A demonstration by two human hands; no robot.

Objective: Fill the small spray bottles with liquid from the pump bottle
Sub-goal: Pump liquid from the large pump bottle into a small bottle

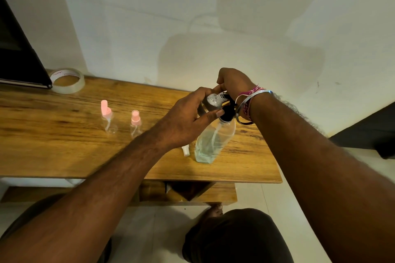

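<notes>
A clear pump bottle (210,143) with pale liquid and a black pump head stands on the wooden table (64,145). My left hand (188,117) grips a small clear spray bottle (213,100), uncapped, tilted against the pump's spout. My right hand (232,83) is curled over the pump head from behind, its fingers mostly hidden. Two small clear spray bottles with pink tops stand to the left: a taller one (108,118) and a shorter one (135,123). A small white cap piece (186,150) lies beside the pump bottle's base.
A roll of clear tape (67,80) lies at the table's back left, beside a dark flat object (19,55). A wall rises directly behind the table. The table's right edge ends near the pump bottle. A lower shelf shows beneath.
</notes>
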